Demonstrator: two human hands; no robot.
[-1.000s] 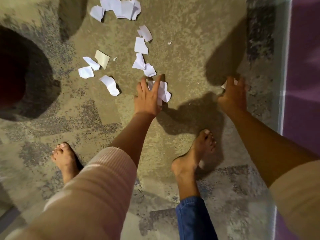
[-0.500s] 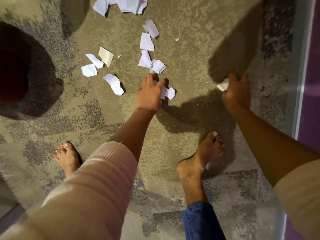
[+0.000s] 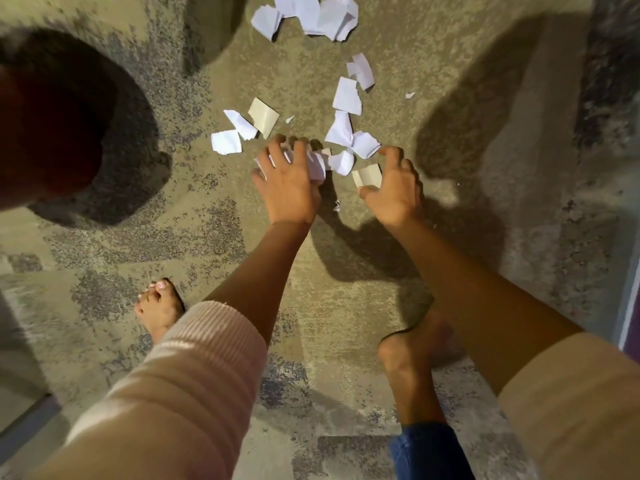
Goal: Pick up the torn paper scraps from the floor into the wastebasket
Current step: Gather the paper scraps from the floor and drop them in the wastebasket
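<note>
Torn paper scraps (image 3: pixel 346 95) scattered across the mottled carpet floor (image 3: pixel 398 57) — white pieces, a few beige.

Left hand (image 3: pixel 289 188) clenched over a crumpled white bunch of scraps (image 3: pixel 317 164); right hand (image 3: pixel 394 188) curled, pinching a beige scrap (image 3: pixel 369 175) just beside it. More pieces beyond the fingertips, a heap (image 3: pixel 311 15) at the top edge. Bare feet below — left foot (image 3: pixel 161 310), right foot (image 3: pixel 412 355). Dark round wastebasket (image 3: pixel 52 123) at far left, blurred.

Over the mottled tan carpet floor (image 3: pixel 398 306), the left hand (image 3: pixel 289 188) closes on crumpled white paper scraps (image 3: pixel 317 164); the right hand (image 3: pixel 394 188), fingers curled, pinches a beige scrap (image 3: pixel 369 175). More torn white scraps (image 3: pixel 346 97) lie beyond.
</note>
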